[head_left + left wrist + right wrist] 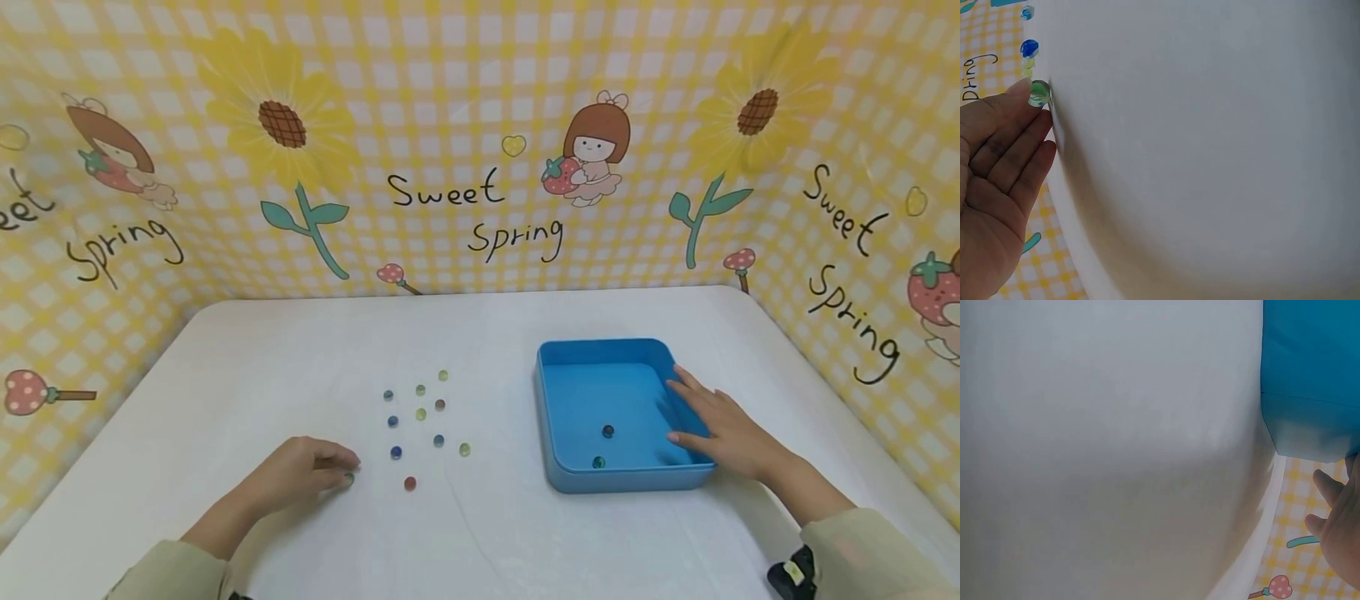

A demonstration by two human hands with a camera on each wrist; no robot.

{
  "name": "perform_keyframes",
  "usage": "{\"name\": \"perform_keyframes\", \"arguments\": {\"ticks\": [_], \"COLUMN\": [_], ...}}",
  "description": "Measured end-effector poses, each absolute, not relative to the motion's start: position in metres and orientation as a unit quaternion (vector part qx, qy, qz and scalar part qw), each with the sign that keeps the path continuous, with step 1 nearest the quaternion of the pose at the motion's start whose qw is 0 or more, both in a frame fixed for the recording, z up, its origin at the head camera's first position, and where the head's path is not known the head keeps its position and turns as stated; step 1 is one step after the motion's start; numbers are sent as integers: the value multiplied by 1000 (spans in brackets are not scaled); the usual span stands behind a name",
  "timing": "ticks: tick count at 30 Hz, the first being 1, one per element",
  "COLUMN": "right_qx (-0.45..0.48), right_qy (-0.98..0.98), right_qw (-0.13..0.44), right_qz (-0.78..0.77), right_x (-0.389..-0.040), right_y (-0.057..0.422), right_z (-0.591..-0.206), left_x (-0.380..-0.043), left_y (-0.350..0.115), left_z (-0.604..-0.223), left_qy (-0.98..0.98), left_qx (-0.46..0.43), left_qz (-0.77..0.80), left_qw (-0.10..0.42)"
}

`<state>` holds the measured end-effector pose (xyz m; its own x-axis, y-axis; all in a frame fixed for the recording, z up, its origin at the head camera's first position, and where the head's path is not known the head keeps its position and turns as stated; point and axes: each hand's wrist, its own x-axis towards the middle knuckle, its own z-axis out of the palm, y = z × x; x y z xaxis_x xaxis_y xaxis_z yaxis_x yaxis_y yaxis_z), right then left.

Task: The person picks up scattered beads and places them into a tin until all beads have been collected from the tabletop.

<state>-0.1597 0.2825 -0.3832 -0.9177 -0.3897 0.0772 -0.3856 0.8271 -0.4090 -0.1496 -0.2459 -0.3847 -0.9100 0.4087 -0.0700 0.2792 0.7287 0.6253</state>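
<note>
Now the tray (630, 482) holds two marbles (608, 431), left hand (300, 473) pinching another (1039, 93), right hand (731, 435) outspread.

Marbles (421, 414) lie on the table (300, 358) left of a tray (630, 482) holding two more.

"What sort of place is this?"

"A screened-off tabletop nook, rather like a small recording booth. Whether it stands in a home or an office, I can't tell."

"What shows that?"

"Yellow-checked sheeting (465, 100) rises behind and on both sides of a white counter (300, 358). It's printed with sunflowers (282, 125), cartoon figures (600, 125) and the words 'Sweet Spring' (447, 193)."

"And the booth part?"

"A black device (793, 575) sits at the right sleeve's (870, 554) cuff."
</note>
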Motion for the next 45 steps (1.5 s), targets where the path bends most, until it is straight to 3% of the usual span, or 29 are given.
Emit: {"name": "perform_keyframes", "arguments": {"ticks": [29,45], "right_qx": [-206,-204], "right_qy": [957,958], "right_qw": [-5,-3], "right_qz": [-206,-201], "right_x": [-161,-161], "right_y": [282,285], "right_z": [-382,-385], "left_x": [-151,-170], "left_y": [-240,-182], "left_z": [-373,-359], "left_qy": [925,899], "left_qx": [231,253], "left_qz": [297,356], "left_qw": [44,29]}}
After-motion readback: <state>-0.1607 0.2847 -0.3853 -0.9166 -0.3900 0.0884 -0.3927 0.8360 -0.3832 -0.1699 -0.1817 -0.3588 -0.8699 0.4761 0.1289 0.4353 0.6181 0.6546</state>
